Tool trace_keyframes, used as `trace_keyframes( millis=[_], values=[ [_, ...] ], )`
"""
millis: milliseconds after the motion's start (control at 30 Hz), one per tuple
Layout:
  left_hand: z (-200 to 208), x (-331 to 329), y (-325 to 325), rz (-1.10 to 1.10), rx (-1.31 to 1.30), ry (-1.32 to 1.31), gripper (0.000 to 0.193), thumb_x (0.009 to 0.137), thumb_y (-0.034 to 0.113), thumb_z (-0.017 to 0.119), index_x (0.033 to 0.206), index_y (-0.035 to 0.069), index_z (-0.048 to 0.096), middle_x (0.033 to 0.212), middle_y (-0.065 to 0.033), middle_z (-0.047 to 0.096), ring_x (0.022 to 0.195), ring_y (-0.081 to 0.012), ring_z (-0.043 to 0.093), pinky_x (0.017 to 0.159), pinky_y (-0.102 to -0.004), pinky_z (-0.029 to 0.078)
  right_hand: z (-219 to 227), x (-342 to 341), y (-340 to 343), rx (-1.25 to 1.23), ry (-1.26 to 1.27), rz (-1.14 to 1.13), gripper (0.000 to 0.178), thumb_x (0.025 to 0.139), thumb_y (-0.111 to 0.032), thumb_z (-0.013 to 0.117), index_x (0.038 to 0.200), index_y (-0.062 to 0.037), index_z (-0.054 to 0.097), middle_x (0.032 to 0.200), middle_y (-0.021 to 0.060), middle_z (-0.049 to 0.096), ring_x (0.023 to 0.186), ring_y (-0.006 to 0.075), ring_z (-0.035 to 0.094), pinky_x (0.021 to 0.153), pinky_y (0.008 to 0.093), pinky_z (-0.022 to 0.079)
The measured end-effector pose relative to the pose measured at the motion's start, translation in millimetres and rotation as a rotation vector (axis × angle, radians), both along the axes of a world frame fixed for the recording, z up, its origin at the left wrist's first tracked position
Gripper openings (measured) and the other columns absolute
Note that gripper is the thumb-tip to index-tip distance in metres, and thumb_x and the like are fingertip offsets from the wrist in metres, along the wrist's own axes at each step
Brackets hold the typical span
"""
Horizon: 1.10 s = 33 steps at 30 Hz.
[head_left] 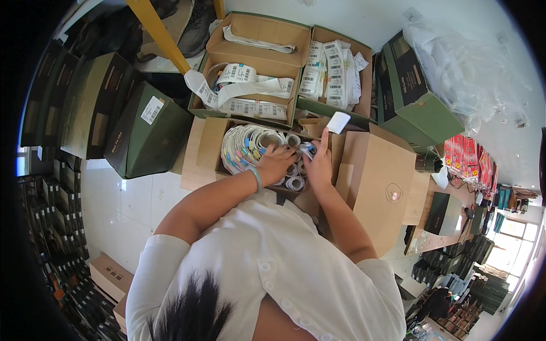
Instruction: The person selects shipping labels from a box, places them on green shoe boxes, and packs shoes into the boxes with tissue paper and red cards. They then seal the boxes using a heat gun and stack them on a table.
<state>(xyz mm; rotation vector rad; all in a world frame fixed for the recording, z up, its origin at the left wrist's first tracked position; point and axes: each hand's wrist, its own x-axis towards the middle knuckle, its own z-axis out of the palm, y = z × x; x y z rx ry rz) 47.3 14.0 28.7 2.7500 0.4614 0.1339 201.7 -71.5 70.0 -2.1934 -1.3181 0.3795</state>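
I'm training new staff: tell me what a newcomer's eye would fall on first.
Probably the carton at centre, packed with label rolls, with the left fingers and right fingers over them. Just beyond it, two open green boxes hold label strips. Clear plastic bulges at upper right.

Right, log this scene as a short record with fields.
Left hand: left hand on the paper rolls; whether it grips one is unclear
Right hand: right hand among the rolls, index finger extended
Near right fingertip: white paper piece; contact unclear
Container: open cardboard box, holding the rolls
Behind it: two open green boxes with printed label strips
Left wrist: pale green bangle
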Motion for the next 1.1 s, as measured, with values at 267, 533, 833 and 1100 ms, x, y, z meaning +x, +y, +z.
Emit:
trace_keyframes(
  millis=[267, 533, 833, 1100],
  values=[
    [6, -10, 5, 0.008, -0.201, 0.041, 0.052, 0.084, 0.014, 0.06, 0.135, 0.015, 0.052, 0.151, -0.0091, 0.04, 0.139, -0.0268, 0.038, 0.107, -0.0533, 0.033, 0, -4, 9, -0.027, -0.203, 0.021, 0.106, 0.076, -0.004, 0.075, 0.155, -0.0059, 0.003, 0.131, 0.0243, 0.051, 0.119, 0.0425, 0.048, 0.101, 0.0485, 0.039],
    [52, -81, 13, 0.14, -0.599, -0.196, 0.038, 0.088, 0.005, 0.054, 0.126, 0.007, 0.059, 0.125, -0.0176, 0.061, 0.117, -0.0363, 0.057, 0.101, -0.0413, 0.045, -35, -31, -20, -0.171, -0.12, 0.086, 0.098, 0.086, -0.027, 0.072, 0.151, 0.0071, 0.006, 0.153, 0.0296, 0.026, 0.143, 0.0414, 0.026, 0.116, 0.0581, 0.015],
    [139, -273, 94, 0.938, 0.189, -0.381, 0.042, 0.081, 0.012, 0.07, 0.121, 0.008, 0.059, 0.119, -0.0149, 0.06, 0.113, -0.0348, 0.052, 0.097, -0.0445, 0.041, 172, -79, -23, 0.669, 0.915, -0.078, 0.073, 0.099, -0.039, 0.051, 0.155, -0.0119, 0.012, 0.11, 0.0151, 0.061, 0.099, 0.0282, 0.06, 0.095, 0.0465, 0.045],
    [128, -338, 171, 0.911, 0.016, 0.379, 0.137, 0.058, 0.069, 0.08, 0.156, 0.025, -0.004, 0.152, -0.041, 0.008, 0.144, -0.0523, 0.008, 0.114, -0.0628, 0.01, 391, -198, -41, 0.939, 1.746, 0.913, 0.063, 0.097, -0.028, 0.056, 0.149, -0.01, 0.025, 0.098, 0.0107, 0.052, 0.085, 0.0238, 0.057, 0.082, 0.0358, 0.051]
  ],
)
